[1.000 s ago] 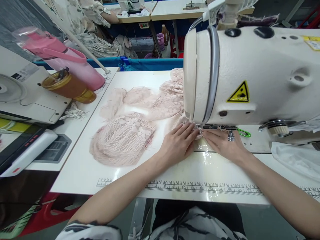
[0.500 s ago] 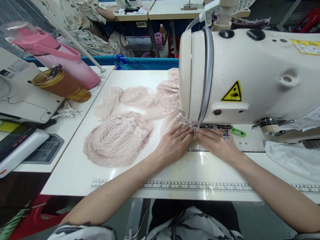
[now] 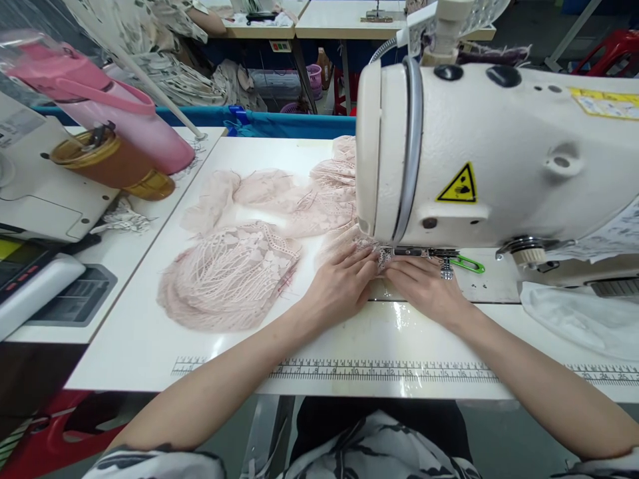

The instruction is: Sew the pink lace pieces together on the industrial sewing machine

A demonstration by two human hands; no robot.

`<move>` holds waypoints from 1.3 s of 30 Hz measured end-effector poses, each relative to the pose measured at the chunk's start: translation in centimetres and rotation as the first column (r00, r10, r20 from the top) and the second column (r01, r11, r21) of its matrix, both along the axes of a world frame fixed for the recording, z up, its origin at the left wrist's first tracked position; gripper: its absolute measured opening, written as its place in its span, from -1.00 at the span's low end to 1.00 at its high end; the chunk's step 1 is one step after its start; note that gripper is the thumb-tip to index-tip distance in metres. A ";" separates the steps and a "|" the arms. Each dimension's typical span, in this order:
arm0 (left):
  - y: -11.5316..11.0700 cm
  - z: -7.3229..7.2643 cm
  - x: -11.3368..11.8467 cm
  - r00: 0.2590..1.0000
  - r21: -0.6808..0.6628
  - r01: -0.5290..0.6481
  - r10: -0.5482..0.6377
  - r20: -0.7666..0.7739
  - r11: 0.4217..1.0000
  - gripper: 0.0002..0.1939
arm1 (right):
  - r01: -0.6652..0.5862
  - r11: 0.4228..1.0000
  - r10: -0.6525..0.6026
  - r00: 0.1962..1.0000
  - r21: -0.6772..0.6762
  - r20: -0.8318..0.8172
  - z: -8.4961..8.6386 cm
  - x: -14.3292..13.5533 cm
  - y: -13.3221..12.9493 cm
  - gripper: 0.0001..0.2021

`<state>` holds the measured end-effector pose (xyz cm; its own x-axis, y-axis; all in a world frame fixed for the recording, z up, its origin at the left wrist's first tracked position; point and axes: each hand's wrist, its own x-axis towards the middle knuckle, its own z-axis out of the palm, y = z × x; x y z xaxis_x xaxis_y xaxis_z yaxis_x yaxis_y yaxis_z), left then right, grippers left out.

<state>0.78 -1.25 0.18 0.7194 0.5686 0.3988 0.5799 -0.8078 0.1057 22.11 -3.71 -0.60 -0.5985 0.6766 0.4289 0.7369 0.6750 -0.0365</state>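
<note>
Pale pink lace fabric (image 3: 234, 273) lies in loose folds across the sewing table, and one part runs under the head of a white sewing machine (image 3: 449, 146). My left hand (image 3: 337, 283) rests on the lace left of the needle area, fingers stretched out and pressing it down. Close beside it, my right hand (image 3: 426, 286) lies flat with fingers extended, partly under the metal bar and guide (image 3: 446, 268) at the front of the machine. A narrow patch of lace shows between my fingertips. The needle and presser foot are hidden behind the machine head.
A green loop-shaped piece (image 3: 469, 265) sits right of my right hand. White cloth (image 3: 579, 319) lies farther right. At left stand a pink bottle (image 3: 120, 113) and an amber cup (image 3: 114, 166). A printed ruler (image 3: 354, 370) follows the table's front edge. Another person's arm (image 3: 207, 21) shows at the back.
The view has shifted slightly, so most things appear a little farther left. Both hands stay on the lace by the needle area, with hardly any visible movement.
</note>
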 end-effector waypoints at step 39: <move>0.2 0.3 -0.4 0.994 0.082 0.074 -0.080 0.074 0.994 -0.77 | 0.021 0.998 -0.017 0.998 0.062 -0.065 0.7 -1.0 -0.6 -0.81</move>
